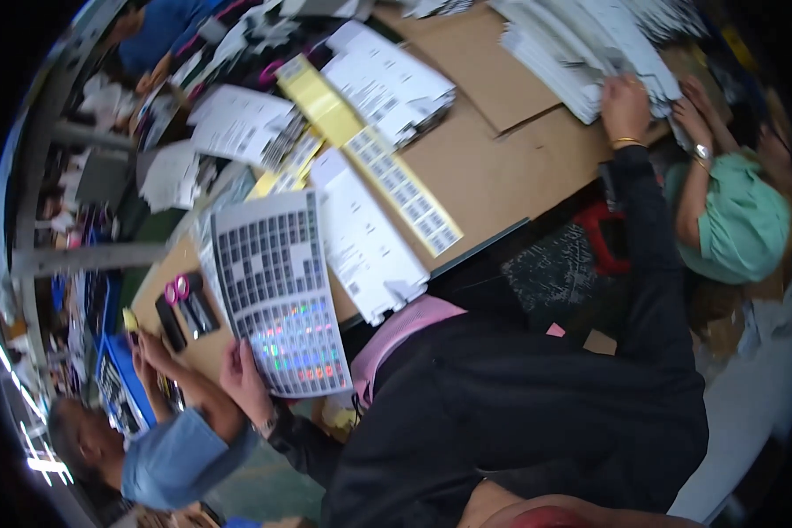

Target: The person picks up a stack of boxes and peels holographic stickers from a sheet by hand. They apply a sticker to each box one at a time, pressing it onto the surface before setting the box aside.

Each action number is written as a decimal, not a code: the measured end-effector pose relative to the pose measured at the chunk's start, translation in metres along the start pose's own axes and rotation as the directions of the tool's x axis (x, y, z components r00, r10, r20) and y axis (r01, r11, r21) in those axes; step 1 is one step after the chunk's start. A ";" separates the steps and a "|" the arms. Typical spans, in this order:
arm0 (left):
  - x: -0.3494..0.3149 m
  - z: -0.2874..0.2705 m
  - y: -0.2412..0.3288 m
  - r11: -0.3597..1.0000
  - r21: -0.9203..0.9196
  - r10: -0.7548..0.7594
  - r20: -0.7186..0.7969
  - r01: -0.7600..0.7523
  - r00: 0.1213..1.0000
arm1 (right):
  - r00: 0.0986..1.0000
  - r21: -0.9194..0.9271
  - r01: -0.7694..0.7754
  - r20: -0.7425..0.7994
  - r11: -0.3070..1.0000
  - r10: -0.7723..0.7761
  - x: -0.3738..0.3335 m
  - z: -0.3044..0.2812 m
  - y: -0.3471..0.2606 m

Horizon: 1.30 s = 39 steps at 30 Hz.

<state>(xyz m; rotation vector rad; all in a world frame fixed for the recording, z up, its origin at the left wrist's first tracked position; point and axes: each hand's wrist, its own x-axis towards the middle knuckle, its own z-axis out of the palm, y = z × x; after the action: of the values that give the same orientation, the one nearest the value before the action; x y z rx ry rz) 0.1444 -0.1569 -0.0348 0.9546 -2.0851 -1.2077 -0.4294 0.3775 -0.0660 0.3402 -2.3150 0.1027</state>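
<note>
My left hand [245, 384] grips the edge of a sheet of dark square stickers [277, 290], whose lower half shines in rainbow colours. Some squares are gone from its upper half. Far to the right, my right arm is stretched out, and my right hand [626, 109] has its fingers curled at a stack of flat white cartons [554, 62]. Just beyond the sticker sheet lies a pile of flat white cartons [361, 231]. A yellow-backed strip of labels [402, 189] rests diagonally beside that pile.
More white carton piles [387, 84] [242, 123] cover the brown table [475, 189]. Pink-handled scissors [182, 288] lie at the left by a black object. A person in green [735, 220] reaches toward the right stack; a person in blue [176, 453] sits at left.
</note>
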 end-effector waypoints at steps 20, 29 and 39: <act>0.001 -0.010 -0.046 0.956 -0.246 -0.141 0.085 0.158 0.986 | 0.866 0.274 -0.270 0.489 0.923 0.108 0.010 0.142 0.179; -0.004 -0.013 -0.047 0.951 -0.261 -0.151 0.079 0.167 0.985 | 0.712 0.421 -0.631 0.647 0.651 0.272 0.018 0.147 0.153; 0.013 -0.035 -0.067 0.992 0.030 -0.120 0.008 0.120 0.993 | 0.919 0.451 -0.373 0.297 0.811 0.257 -0.005 0.125 0.111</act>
<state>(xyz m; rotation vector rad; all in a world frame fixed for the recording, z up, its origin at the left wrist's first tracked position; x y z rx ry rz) 0.1825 -0.2084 -0.0776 1.1034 -2.0833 -1.2466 -0.5438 0.4631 -0.1530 0.2197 -2.5263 0.8917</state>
